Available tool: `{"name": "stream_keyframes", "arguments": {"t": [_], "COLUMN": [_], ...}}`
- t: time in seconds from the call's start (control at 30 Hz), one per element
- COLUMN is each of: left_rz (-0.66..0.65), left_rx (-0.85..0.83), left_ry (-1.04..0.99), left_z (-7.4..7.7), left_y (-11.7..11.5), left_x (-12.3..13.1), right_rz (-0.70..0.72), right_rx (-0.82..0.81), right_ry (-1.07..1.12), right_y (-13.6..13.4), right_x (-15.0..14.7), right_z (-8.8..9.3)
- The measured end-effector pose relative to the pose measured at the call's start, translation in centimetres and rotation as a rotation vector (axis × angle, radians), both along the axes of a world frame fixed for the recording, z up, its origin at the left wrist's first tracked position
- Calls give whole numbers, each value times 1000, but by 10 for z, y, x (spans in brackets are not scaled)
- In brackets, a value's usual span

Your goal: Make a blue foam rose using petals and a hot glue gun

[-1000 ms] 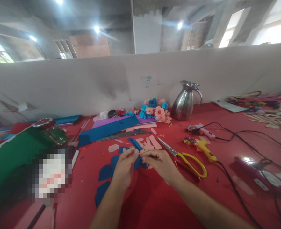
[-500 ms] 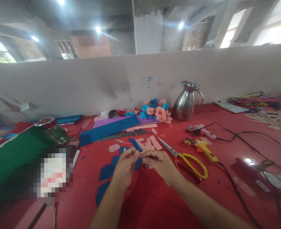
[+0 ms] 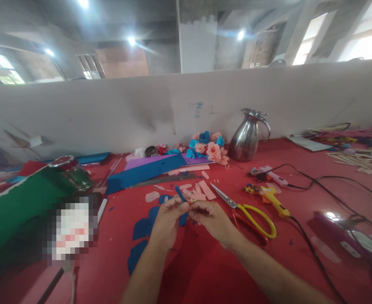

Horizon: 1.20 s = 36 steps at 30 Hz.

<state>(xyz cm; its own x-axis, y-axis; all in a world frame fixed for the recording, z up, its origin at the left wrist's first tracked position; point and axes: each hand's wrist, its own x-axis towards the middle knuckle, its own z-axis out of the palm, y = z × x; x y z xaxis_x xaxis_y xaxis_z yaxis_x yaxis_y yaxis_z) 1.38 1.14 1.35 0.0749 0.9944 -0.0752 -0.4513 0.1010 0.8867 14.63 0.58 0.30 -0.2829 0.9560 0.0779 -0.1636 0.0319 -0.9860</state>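
Several fingers of the left hand (image 3: 167,223) clamp a slim blue roll (image 3: 180,194) above the desk (image 3: 116,249) in the head view, tip toward the far edge, seemingly to steady it. Close beside, the right hand (image 3: 215,221) has its fingers pinched together, on what I cannot tell. Scissors (image 3: 227,197) and a yellow glue gun (image 3: 272,200) lie toward the right edge, probably for easy reach.

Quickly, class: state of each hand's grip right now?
Left hand: closed, pinching a narrow, dark-blue, paper-like strip.
Right hand: closed in a pinch; what it holds cannot be told.
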Motion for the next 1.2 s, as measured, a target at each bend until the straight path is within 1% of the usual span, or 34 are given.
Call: {"name": "stream_keyframes", "arguments": {"t": [0.2, 0.3, 0.4, 0.47, 0.6, 0.7, 0.87, 1.03, 1.1, 1.2], "left_rz": [88, 144, 166, 166, 126, 116, 163, 188, 186, 160], "left_rx": [164, 187, 205, 213, 200, 234, 293, 369, 367, 320], "left_ry": [219, 267, 300, 320, 375, 416, 451, 506, 514, 488], "left_z": [-5, -9, -11, -9, -5, -6, -12, -9, -9, -9], "left_y": [1, 2, 2, 1, 0, 1, 3, 2, 2, 2], "left_x": [1, 1, 2, 3, 3, 1, -2, 0, 0, -1], "right_rz": [20, -4, -49, -48, -49, -48, -41, -61, -52, -61], "right_rx": [-4, 17, 34, 40, 21, 19, 23, 39, 57, 73], "right_ry": [15, -3, -39, -43, -5, 35, 1, -7, -12, -30], "right_y": [1, 2, 2, 3, 4, 6, 6, 8, 9, 11], "right_x": [-2, -2, -1, -1, 0, 0, -1, -1, -1, 0], "right_z": [-4, -7, -10, -11, -11, -10, -12, -17, -18, -19]}}
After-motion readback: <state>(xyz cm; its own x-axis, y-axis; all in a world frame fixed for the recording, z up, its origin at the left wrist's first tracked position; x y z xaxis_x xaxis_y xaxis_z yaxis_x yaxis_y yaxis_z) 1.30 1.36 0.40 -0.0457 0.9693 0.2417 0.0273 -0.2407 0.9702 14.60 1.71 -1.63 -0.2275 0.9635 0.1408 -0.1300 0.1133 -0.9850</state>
